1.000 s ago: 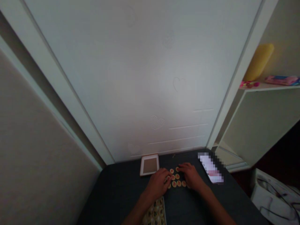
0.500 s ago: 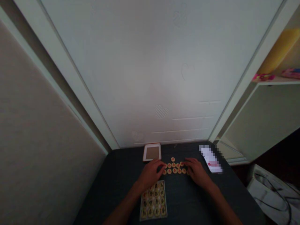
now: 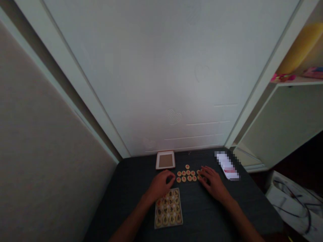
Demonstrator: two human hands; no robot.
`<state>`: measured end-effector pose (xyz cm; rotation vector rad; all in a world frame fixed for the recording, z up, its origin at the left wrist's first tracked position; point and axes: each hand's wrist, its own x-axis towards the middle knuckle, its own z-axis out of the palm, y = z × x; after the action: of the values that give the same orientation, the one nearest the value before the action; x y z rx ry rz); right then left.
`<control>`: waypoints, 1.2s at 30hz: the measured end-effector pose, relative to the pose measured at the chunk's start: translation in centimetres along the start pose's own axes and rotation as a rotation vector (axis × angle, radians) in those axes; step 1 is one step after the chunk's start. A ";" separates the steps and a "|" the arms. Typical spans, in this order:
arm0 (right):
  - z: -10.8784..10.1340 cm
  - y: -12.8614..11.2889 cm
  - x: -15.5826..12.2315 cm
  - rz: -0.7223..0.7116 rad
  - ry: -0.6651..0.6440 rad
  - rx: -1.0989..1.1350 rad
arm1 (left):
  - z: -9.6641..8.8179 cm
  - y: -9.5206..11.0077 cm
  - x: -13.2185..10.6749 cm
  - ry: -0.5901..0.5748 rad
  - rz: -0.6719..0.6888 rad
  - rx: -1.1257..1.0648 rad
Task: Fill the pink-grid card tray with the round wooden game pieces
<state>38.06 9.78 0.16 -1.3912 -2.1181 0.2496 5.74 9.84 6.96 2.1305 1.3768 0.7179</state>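
Round Chinese chess pieces [image 3: 188,172] with red characters lie on the dark table in two rows, with a single piece [image 3: 187,166] behind them. My left hand [image 3: 161,184] hovers just left of the rows, thumb and forefinger curled together in a pinch; I cannot make out whether anything is between them. My right hand [image 3: 212,183] rests at the right end of the rows, fingers stretched out over the end pieces and partly hiding them. Below my left hand is a clear-looking tray of chess pieces [image 3: 171,209], mostly with black characters; my left hand covers its upper left corner.
A shallow box lid [image 3: 165,160] with a brown inside lies at the table's back edge. Toward the back right lies a phone [image 3: 227,166], partly pixelated. A white panel [image 3: 161,84] rises behind the table [image 3: 126,188]. White box with cables [image 3: 292,201] stands lower right.
My left hand has drawn back slightly from the left end of the rows. My right hand's fingers have spread over the right end pieces. The view has shifted slightly.
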 end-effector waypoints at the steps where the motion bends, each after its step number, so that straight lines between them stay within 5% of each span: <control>1: 0.0 0.0 -0.2 0.001 0.024 0.001 | 0.1 -0.3 0.1 0.000 -0.018 -0.008; 16: 0.5 -1.6 -0.3 -0.047 0.023 -0.027 | 2.9 -1.2 2.5 -0.105 -0.097 -0.121; 23: -1.5 -0.6 1.7 -0.001 -0.051 -0.009 | 0.3 -1.1 1.2 0.008 -0.151 -0.181; 31: -2.1 -0.3 4.8 -0.016 -0.199 -0.022 | -3.7 -1.7 -3.4 0.171 -0.237 -0.261; 36: -2.6 -0.4 6.2 -0.006 -0.258 -0.043 | -4.0 -3.5 -6.1 0.285 -0.364 -0.395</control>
<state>37.51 14.68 4.75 -1.4427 -2.3476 0.4024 -1.33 5.97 6.64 1.4647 1.5585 1.0664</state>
